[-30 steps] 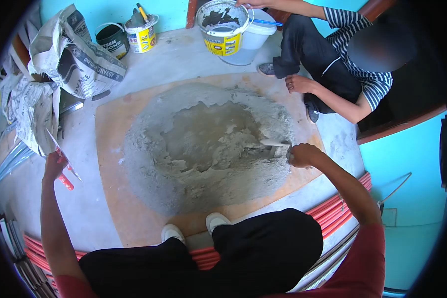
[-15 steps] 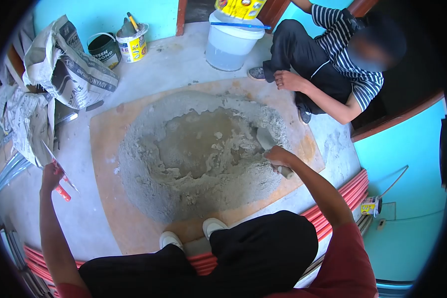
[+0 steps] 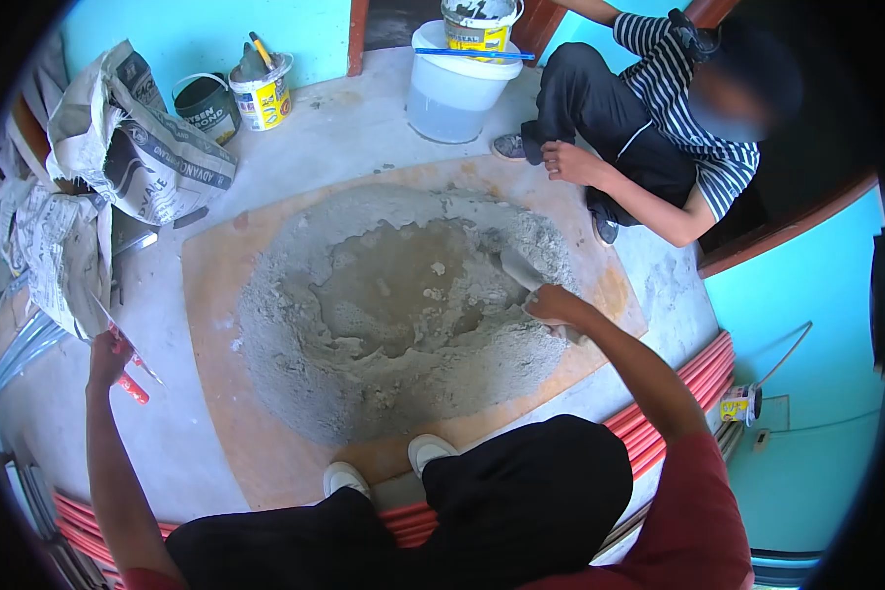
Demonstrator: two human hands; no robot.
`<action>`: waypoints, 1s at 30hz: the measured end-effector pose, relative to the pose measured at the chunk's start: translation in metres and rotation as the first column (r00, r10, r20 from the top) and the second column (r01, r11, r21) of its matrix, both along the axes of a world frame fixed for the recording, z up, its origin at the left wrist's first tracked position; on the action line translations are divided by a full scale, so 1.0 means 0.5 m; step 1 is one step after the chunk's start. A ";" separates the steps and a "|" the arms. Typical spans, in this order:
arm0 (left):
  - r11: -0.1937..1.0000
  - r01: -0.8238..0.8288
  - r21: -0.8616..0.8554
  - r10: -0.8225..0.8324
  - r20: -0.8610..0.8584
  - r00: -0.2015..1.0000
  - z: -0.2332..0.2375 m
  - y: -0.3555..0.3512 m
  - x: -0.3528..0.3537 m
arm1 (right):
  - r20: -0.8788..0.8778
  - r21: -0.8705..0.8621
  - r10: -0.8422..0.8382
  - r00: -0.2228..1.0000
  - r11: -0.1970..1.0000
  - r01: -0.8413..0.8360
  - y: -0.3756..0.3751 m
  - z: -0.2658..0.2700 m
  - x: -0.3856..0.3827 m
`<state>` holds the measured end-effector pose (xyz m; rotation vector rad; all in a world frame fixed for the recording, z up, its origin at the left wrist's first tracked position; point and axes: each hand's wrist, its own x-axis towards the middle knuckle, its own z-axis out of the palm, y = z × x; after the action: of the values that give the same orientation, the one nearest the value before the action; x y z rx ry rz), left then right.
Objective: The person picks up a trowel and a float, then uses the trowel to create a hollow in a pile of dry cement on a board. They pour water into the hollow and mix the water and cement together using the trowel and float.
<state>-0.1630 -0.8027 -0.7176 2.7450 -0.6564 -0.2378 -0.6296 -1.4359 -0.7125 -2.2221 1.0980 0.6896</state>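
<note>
A ring of grey cement mix (image 3: 364, 393) with a wet pool (image 3: 393, 280) in its middle lies on a brown board (image 3: 216, 383). My right hand (image 3: 558, 306) is closed on the handle of a trowel (image 3: 521, 270), whose blade rests in the mix at the pool's right side. At the far left my left hand (image 3: 110, 357) grips a flat tool with a red handle (image 3: 133, 388), held over the floor beside the paper sacks and away from the mix.
A co-worker (image 3: 649, 128) crouches at the upper right, one arm toward a small bucket (image 3: 479, 37) above a large water bucket (image 3: 450, 98). Two pails (image 3: 263, 98) and cement sacks (image 3: 157, 157) stand upper left. Red pipes (image 3: 674, 393) lie right.
The small bucket has tipped from showing its yellow side to showing its open top, lower over the large bucket. My right hand's trowel has shifted slightly left and up in the mix.
</note>
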 end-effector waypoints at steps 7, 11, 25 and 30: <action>0.997 0.061 0.047 -0.065 0.084 0.994 -0.021 0.011 0.004 | -0.032 -0.083 -0.103 0.994 0.992 0.100 -0.038 0.026 -0.034; 0.998 0.058 0.004 -0.058 0.081 0.995 -0.026 0.005 0.015 | 0.051 0.052 -0.255 0.966 0.966 0.252 0.021 -0.015 -0.045; 0.994 0.099 -0.056 -0.093 0.108 0.990 0.007 -0.057 -0.024 | 0.044 -0.004 -0.077 0.996 0.997 0.078 -0.006 -0.038 -0.017; 0.999 0.013 0.046 -0.015 0.049 0.999 0.006 -0.032 -0.027 | -0.012 0.036 0.016 1.000 0.999 -0.016 0.022 0.032 -0.024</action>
<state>-0.1762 -0.8185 -0.7144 2.7994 -0.6914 -0.1904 -0.6414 -1.4251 -0.6963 -2.2012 1.0664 0.7252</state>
